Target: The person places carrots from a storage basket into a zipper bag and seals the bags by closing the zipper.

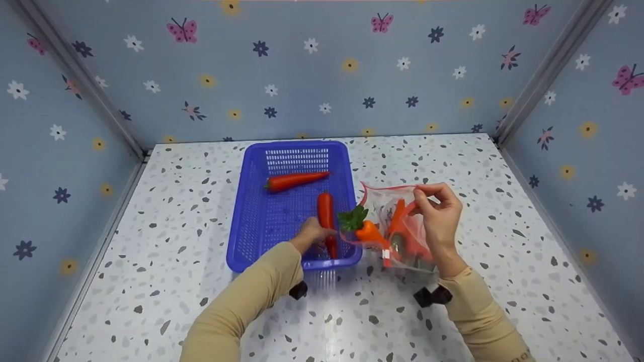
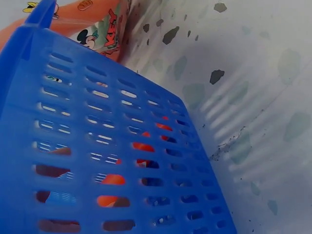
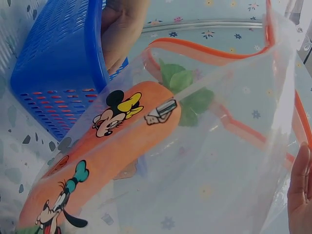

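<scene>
My left hand [image 1: 311, 234] reaches into the blue slotted basket [image 1: 239, 211] and grips a red chili pepper [image 1: 325, 205] lying lengthwise by the right wall, its thumb across the pepper's side. A second red chili pepper [image 1: 298, 181] lies crosswise farther back. To the right, my right hand [image 1: 441, 221] pinches the rim of a clear zip bag [image 1: 415, 230] with a red-orange edge. An orange carrot [image 1: 371, 233] with green leaves [image 1: 353, 217] leans at the bag's mouth, with another orange piece [image 1: 397, 213] behind. Cartoon figures [image 3: 109, 117] are printed on the bag.
A white speckled table [image 1: 191, 226] carries the basket and bag, which stand side by side. Flower-printed panels [image 1: 307, 75] enclose the back and both sides. A red-and-white slider [image 1: 386, 255] sits on the bag's near edge.
</scene>
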Motion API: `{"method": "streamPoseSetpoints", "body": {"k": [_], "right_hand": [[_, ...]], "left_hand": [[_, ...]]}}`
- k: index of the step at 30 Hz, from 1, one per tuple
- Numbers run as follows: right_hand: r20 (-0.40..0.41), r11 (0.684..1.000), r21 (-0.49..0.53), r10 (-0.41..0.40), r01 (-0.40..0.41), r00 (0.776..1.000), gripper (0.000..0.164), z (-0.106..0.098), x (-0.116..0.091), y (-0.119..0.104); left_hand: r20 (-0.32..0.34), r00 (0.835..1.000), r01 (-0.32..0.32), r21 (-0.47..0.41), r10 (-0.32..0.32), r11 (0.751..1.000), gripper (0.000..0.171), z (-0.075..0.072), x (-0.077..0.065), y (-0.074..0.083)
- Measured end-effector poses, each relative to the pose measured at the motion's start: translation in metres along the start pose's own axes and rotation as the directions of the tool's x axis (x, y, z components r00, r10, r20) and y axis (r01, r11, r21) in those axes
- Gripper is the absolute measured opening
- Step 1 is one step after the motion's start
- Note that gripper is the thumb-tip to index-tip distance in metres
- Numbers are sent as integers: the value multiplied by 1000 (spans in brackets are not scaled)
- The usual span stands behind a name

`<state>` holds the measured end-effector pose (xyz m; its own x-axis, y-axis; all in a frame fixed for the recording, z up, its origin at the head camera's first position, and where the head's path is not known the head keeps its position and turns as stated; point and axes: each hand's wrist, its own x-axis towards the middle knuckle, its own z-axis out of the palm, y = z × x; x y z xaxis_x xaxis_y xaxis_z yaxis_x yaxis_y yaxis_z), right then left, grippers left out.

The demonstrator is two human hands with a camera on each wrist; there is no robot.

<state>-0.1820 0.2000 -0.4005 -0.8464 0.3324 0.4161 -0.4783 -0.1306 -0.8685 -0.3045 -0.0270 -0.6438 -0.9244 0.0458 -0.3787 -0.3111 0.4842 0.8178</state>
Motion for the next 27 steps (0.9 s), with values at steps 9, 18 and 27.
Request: {"method": "streamPoseSetpoints", "body": {"k": [9,18,27], "right_hand": [[-10,1000,-23,20,-20,1000,12,0,0,1],[-16,999,-25,20,-20,1000,10,2,-1,-2],[-6,1000,-14,6,-6,1000,10,4,-1,-1]], "left_hand": [[34,995,90,92,-94,992,80,57,126,-107],[-43,997,-45,389,67,920,65,91,195,-163],[-69,992,-65,437,105,897,32,79,163,-137]]}}
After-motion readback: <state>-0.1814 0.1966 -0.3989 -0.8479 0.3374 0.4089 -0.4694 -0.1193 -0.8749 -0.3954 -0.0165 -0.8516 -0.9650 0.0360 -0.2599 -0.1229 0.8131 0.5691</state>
